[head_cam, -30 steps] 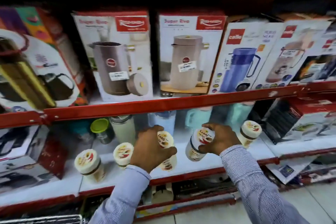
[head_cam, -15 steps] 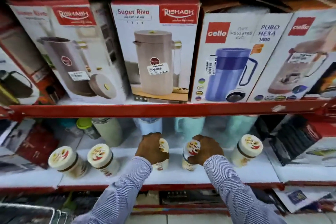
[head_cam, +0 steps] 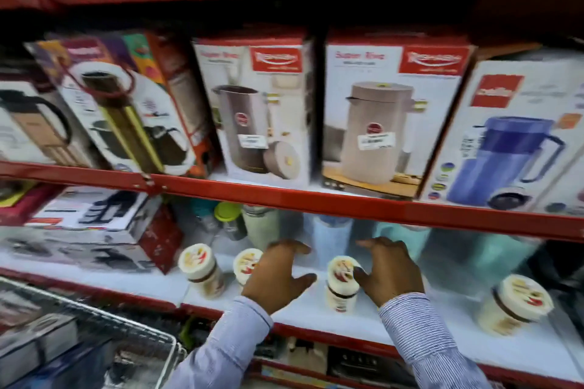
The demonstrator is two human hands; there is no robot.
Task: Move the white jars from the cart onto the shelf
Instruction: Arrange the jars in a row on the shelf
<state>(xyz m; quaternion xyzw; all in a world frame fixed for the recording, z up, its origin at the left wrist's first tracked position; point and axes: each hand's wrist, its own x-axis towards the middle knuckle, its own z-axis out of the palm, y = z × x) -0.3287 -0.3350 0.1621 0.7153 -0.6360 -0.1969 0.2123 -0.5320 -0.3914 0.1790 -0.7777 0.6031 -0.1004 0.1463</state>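
Observation:
Several white jars with printed lids stand on the lower white shelf (head_cam: 316,309). One jar (head_cam: 199,271) is at the left, and a second jar (head_cam: 246,262) is partly hidden behind my left hand (head_cam: 278,278). A third jar (head_cam: 343,286) stands between my hands and a fourth jar (head_cam: 518,303) is at the right. My left hand hovers with its fingers spread and holds nothing that I can see. My right hand (head_cam: 390,271) is open beside the middle jar, its thumb at the lid's edge. The wire cart (head_cam: 94,322) is at the lower left.
Pastel bottles (head_cam: 331,240) stand at the back of the same shelf and a black-and-white box (head_cam: 85,224) lies at its left. A red shelf rail (head_cam: 316,199) runs just above my hands. Boxed jugs (head_cam: 379,120) fill the shelf above.
Both hands have opened and come off the jars they gripped; the right-hand jar now stands alone. The view has swung left, and more of the cart shows.

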